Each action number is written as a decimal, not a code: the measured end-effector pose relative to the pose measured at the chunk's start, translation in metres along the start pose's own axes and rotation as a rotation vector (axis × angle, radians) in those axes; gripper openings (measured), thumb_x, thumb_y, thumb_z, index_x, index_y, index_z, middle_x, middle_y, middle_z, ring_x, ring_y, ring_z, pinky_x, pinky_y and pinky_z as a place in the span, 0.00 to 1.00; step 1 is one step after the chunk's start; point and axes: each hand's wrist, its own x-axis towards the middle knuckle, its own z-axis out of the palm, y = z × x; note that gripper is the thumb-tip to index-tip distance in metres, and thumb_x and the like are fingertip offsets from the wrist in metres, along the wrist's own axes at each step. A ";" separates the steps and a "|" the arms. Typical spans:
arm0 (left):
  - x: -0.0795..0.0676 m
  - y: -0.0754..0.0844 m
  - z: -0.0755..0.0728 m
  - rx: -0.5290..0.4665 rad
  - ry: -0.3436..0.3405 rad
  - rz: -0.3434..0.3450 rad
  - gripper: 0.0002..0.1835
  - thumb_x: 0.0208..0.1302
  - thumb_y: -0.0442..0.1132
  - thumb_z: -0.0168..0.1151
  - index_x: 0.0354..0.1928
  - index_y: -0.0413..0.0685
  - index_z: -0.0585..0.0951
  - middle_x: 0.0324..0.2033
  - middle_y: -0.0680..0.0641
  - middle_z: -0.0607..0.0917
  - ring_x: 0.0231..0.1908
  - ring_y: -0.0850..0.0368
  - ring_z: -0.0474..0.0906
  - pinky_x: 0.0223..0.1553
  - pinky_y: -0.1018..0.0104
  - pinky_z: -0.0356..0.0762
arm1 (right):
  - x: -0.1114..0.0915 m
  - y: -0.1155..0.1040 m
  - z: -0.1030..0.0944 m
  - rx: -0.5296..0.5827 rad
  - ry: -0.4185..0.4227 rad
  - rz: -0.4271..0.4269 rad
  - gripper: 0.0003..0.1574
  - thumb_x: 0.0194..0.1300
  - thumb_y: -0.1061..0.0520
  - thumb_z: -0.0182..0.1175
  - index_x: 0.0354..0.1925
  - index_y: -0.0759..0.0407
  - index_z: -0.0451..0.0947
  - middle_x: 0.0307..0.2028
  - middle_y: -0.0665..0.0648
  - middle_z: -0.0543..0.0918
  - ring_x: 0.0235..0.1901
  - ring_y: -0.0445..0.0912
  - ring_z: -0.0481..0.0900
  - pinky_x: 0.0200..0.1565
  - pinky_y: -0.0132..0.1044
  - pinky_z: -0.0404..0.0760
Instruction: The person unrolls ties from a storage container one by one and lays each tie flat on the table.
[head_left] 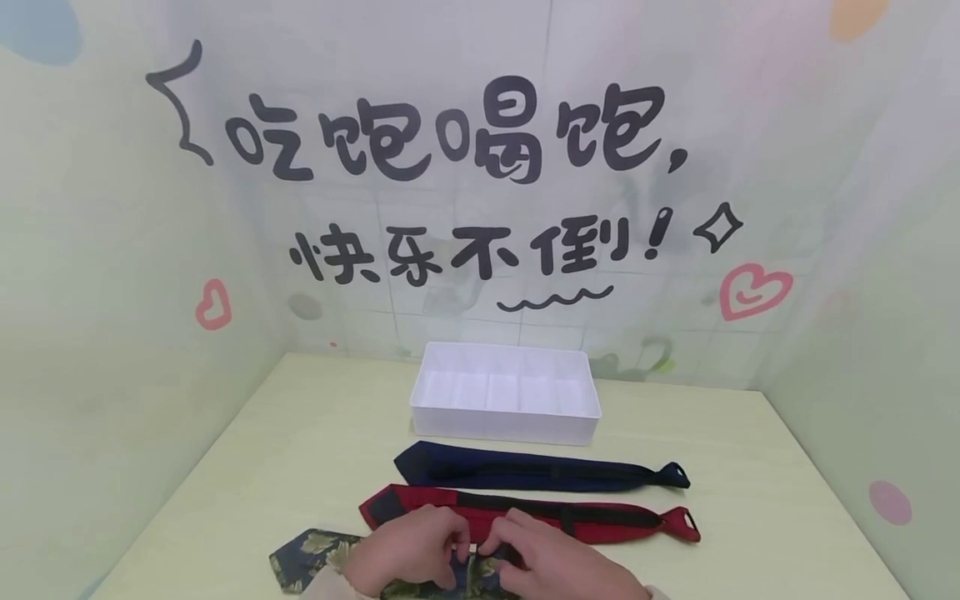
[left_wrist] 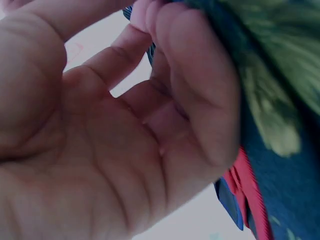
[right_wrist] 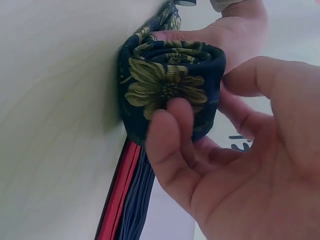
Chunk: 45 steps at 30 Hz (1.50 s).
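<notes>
A navy necktie with a gold-green flower pattern (head_left: 318, 554) lies nearest me, its pointed wide end flat at the left. Part of this floral necktie (right_wrist: 145, 92) is wound into a roll, seen end-on in the right wrist view. My right hand (head_left: 562, 562) grips the roll, thumb on one side and curled fingers on the other. Close by, my left hand (head_left: 416, 546) pinches the same tie with bent fingers; its palm fills much of the left wrist view, where the pinch itself is partly hidden. Both hands cover the middle of the tie in the head view.
Behind my hands lies a red necktie (head_left: 517, 510), partly covered by them. Farther back is a dark blue necktie (head_left: 517, 467), laid lengthwise too. A white divided box (head_left: 506, 425) stands near the printed back wall (head_left: 480, 200).
</notes>
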 end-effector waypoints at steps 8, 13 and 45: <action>0.003 0.000 0.005 0.020 0.013 -0.060 0.17 0.45 0.26 0.75 0.23 0.56 0.78 0.15 0.57 0.70 0.17 0.60 0.63 0.22 0.68 0.62 | -0.001 0.001 0.004 0.065 0.045 0.040 0.14 0.71 0.37 0.61 0.41 0.42 0.73 0.34 0.43 0.75 0.30 0.34 0.73 0.33 0.29 0.73; 0.016 -0.018 0.008 0.023 -0.008 -0.059 0.18 0.45 0.28 0.77 0.23 0.59 0.78 0.15 0.57 0.70 0.17 0.59 0.62 0.21 0.66 0.62 | -0.002 -0.001 0.005 0.083 0.102 0.118 0.17 0.70 0.37 0.62 0.37 0.45 0.71 0.31 0.46 0.75 0.27 0.38 0.71 0.29 0.31 0.70; 0.038 -0.044 0.019 0.047 -0.008 -0.108 0.18 0.45 0.32 0.81 0.23 0.61 0.78 0.17 0.54 0.73 0.20 0.55 0.67 0.24 0.62 0.67 | -0.023 0.010 -0.012 -0.033 0.082 0.067 0.16 0.63 0.58 0.59 0.45 0.43 0.86 0.39 0.41 0.75 0.34 0.34 0.70 0.37 0.29 0.72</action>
